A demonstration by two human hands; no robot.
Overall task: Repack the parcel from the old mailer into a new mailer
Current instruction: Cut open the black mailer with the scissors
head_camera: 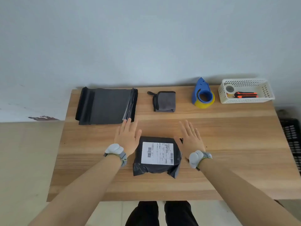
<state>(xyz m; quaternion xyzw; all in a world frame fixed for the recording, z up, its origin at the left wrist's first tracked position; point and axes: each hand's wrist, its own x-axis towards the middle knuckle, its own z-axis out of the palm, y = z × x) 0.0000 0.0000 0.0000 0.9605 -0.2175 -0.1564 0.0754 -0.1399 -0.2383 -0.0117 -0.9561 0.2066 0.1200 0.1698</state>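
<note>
Fingers of the left hand and right hand are spread flat, holding nothing, flanking the labelled black mailer at 6 o'clock on the table. Film likely soft, slippery; grip side edges.

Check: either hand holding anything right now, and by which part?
Nothing is held. The left hand and right hand are open and flat, on either side of the black parcel, gripping nothing.

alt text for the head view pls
Two open hands, left and right, flank a black labelled parcel on a wooden table. Behind lie a mailer stack, grey cloth, tape dispenser and white basket.
</note>
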